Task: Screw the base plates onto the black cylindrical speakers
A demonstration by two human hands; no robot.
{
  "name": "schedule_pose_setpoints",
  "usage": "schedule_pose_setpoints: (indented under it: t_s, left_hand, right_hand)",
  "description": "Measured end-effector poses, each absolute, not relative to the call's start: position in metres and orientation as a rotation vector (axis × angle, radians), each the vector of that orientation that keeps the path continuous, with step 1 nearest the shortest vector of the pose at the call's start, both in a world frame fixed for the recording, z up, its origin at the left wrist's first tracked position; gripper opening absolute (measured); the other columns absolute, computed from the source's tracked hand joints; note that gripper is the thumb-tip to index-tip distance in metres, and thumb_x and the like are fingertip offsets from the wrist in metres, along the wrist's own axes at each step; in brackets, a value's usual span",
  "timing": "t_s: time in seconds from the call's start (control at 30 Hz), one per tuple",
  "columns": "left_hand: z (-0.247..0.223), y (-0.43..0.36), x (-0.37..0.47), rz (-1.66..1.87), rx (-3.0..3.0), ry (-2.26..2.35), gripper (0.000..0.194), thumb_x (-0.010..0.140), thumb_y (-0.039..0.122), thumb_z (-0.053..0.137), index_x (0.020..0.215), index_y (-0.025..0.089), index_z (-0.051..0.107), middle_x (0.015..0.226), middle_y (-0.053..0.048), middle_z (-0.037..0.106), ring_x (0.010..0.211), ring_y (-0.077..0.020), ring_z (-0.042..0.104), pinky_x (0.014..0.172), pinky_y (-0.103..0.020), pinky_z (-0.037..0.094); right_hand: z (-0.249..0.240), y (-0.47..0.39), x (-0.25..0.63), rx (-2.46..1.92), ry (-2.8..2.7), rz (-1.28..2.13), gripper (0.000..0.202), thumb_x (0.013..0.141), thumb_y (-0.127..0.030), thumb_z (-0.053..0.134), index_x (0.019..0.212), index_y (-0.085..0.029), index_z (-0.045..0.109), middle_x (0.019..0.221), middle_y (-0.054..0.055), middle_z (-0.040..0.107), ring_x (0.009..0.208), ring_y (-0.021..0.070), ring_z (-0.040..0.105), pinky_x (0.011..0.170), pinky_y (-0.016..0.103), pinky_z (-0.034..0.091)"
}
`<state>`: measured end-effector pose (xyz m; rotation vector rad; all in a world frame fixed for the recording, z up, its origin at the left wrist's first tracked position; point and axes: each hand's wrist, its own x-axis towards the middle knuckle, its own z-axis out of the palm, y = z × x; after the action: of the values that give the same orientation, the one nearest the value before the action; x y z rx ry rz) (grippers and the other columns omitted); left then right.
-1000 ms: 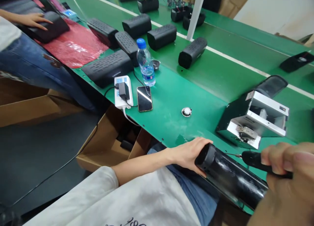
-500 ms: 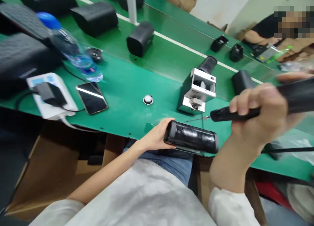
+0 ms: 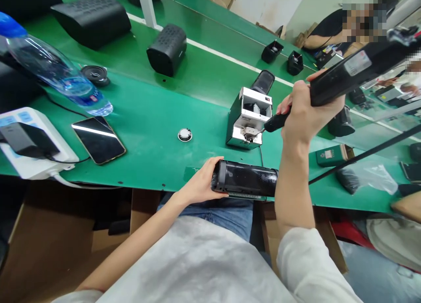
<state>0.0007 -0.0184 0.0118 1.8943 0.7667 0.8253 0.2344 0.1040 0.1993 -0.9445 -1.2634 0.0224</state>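
My left hand (image 3: 203, 183) is wrapped round one end of a black, rounded speaker housing (image 3: 250, 178), lying on its side at the bench's front edge. The housing's far end is hidden behind my right forearm. Raised above the bench, my right hand (image 3: 301, 114) grips a black electric screwdriver (image 3: 344, 77) with a white label. Its tip meets the front of a white and black screw feeder (image 3: 237, 126); I cannot tell whether a screw is on it. A small round speaker driver (image 3: 184, 134) lies left of the feeder.
On the green bench (image 3: 148, 132), a phone (image 3: 98, 140), a power strip (image 3: 33, 162) and a water bottle (image 3: 62, 75) occupy the left. Black speaker housings (image 3: 167, 48) stand farther back. A dark cable (image 3: 368, 151) crosses at right. Another person (image 3: 332, 29) works across the bench.
My right hand has brought the screwdriver left and up, its tip moving from above the housing to the screw feeder's front. My left hand still holds the housing. The view has shifted right.
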Motion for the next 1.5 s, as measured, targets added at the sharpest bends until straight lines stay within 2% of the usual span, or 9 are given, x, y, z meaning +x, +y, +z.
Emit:
schedule_pose_setpoints:
  t_s: [0.07, 0.23, 0.4, 0.6, 0.73, 1.0, 1.23, 1.37, 1.5]
  left_hand:
    - [0.012, -0.018, 0.001, 0.819, 1.883, 0.762, 0.116, 0.083, 0.040, 0.104, 0.172, 0.028, 0.032, 0.170, -0.021, 0.051, 0.159, -0.0457, 0.055, 0.133, -0.066, 0.050]
    - [0.012, -0.016, -0.001, 0.811, 1.882, 0.739, 0.115, 0.083, 0.042, 0.104, 0.172, 0.027, 0.032, 0.169, -0.021, 0.052, 0.158, -0.0457, 0.056, 0.133, -0.065, 0.051]
    - [0.012, -0.016, 0.000, 0.804, 1.889, 0.758, 0.116, 0.082, 0.039, 0.105, 0.171, 0.029, 0.032, 0.170, -0.020, 0.050, 0.158, -0.0455, 0.056, 0.132, -0.065, 0.051]
    - [0.014, -0.018, 0.000, 0.805, 1.871, 0.765, 0.115, 0.082, 0.039, 0.105, 0.172, 0.029, 0.032, 0.170, -0.020, 0.051, 0.158, -0.0454, 0.056, 0.132, -0.065, 0.051]
    - [0.013, -0.016, -0.001, 0.806, 1.883, 0.751, 0.118, 0.082, 0.043, 0.105, 0.173, 0.030, 0.032, 0.169, -0.021, 0.052, 0.156, -0.0466, 0.058, 0.132, -0.066, 0.052]
    - [0.013, -0.016, 0.000, 0.799, 1.889, 0.761, 0.116, 0.082, 0.042, 0.105, 0.171, 0.029, 0.032, 0.170, -0.020, 0.051, 0.158, -0.0453, 0.056, 0.132, -0.064, 0.052]
    - [0.015, -0.016, -0.001, 0.793, 1.880, 0.761, 0.116, 0.082, 0.042, 0.104, 0.171, 0.029, 0.032, 0.167, -0.020, 0.053, 0.154, -0.0454, 0.060, 0.130, -0.064, 0.054]
    - [0.014, -0.015, -0.001, 0.797, 1.890, 0.758, 0.115, 0.082, 0.043, 0.105, 0.171, 0.030, 0.033, 0.168, -0.019, 0.052, 0.155, -0.0452, 0.059, 0.129, -0.063, 0.054]
    - [0.015, -0.015, -0.001, 0.792, 1.879, 0.756, 0.114, 0.082, 0.042, 0.105, 0.170, 0.030, 0.033, 0.167, -0.018, 0.053, 0.155, -0.0436, 0.059, 0.130, -0.062, 0.054]
  right_hand:
    - [0.206, 0.094, 0.233, -0.902, -1.265, 0.036, 0.025, 0.102, -0.040, 0.074, 0.100, -0.034, 0.049, 0.062, -0.009, 0.036, 0.043, 0.0135, 0.036, 0.042, 0.034, 0.035]
    - [0.219, 0.084, 0.231, -0.709, -1.243, -0.027, 0.015, 0.101, -0.023, 0.068, 0.098, -0.029, 0.054, 0.065, -0.009, 0.035, 0.045, 0.0111, 0.041, 0.044, 0.029, 0.034]
    - [0.202, 0.099, 0.233, -0.888, -1.233, -0.028, 0.015, 0.100, -0.030, 0.065, 0.102, -0.031, 0.050, 0.067, -0.008, 0.038, 0.047, 0.0124, 0.038, 0.046, 0.032, 0.037]
    - [0.210, 0.088, 0.229, -0.750, -1.177, 0.057, 0.015, 0.087, -0.019, 0.066, 0.096, -0.028, 0.058, 0.058, -0.012, 0.040, 0.039, 0.0115, 0.037, 0.037, 0.030, 0.029]
    - [0.223, 0.080, 0.225, -0.722, -1.126, 0.009, 0.010, 0.089, -0.022, 0.063, 0.097, -0.027, 0.060, 0.061, -0.012, 0.042, 0.043, 0.0120, 0.047, 0.042, 0.028, 0.035]
    - [0.209, 0.097, 0.225, -0.717, -1.149, 0.031, 0.012, 0.085, -0.022, 0.061, 0.093, -0.027, 0.054, 0.057, -0.014, 0.040, 0.037, 0.0099, 0.041, 0.037, 0.027, 0.032]
    - [0.223, 0.081, 0.230, -0.778, -1.111, -0.023, 0.012, 0.093, -0.017, 0.061, 0.097, -0.027, 0.056, 0.065, -0.011, 0.043, 0.045, 0.0119, 0.052, 0.044, 0.026, 0.041]
    - [0.216, 0.092, 0.233, -0.753, -1.143, -0.064, 0.012, 0.092, -0.021, 0.061, 0.099, -0.027, 0.054, 0.069, -0.010, 0.048, 0.043, 0.0083, 0.046, 0.040, 0.025, 0.037]
    - [0.207, 0.104, 0.234, -0.779, -1.145, -0.073, 0.013, 0.090, -0.020, 0.060, 0.099, -0.027, 0.053, 0.068, -0.010, 0.045, 0.042, 0.0074, 0.040, 0.039, 0.027, 0.037]
